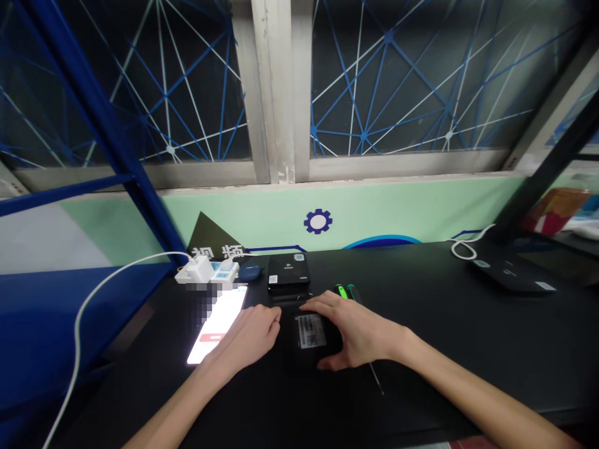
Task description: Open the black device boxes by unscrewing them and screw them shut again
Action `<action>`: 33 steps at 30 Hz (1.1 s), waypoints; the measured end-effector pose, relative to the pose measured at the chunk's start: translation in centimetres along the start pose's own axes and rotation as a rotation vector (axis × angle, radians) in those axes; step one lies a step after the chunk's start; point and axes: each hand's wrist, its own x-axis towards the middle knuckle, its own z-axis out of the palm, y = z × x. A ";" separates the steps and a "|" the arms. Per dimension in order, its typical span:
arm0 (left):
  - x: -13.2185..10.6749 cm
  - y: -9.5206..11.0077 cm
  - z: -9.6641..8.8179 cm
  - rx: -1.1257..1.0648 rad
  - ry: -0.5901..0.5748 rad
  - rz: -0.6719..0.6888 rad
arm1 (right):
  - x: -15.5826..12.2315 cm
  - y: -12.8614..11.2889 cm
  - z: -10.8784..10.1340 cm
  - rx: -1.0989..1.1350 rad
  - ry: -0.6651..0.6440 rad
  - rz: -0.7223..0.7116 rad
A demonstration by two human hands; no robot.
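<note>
A small black box with a white label lies on the black table, label side up. My right hand curves round its right side, with fingers along its far edge and thumb at its near edge. My left hand presses against the box's left edge with fingers curled. A lit phone lies just left of my left hand. Behind the box sits a second black box with a small label on top.
A white power strip with a white cable sits at the back left, a dark blue oval thing beside it. Two green-handled screwdrivers lie behind my right hand. A flat black device and a looped white cable lie far right.
</note>
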 end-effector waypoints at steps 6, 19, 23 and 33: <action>0.0 -0.1 0.1 0.013 -0.001 0.013 | 0.1 -0.3 0.1 -0.073 0.051 0.065; -0.1 0.0 -0.2 -0.036 -0.007 0.015 | -0.3 0.4 -0.5 -0.033 0.112 0.075; 0.0 -0.2 -0.1 -0.039 -0.013 0.003 | -0.2 0.4 -0.7 -0.022 0.126 0.079; 0.1 -0.2 0.0 -0.033 -0.021 -0.009 | 0.1 0.4 -1.1 0.014 0.171 0.035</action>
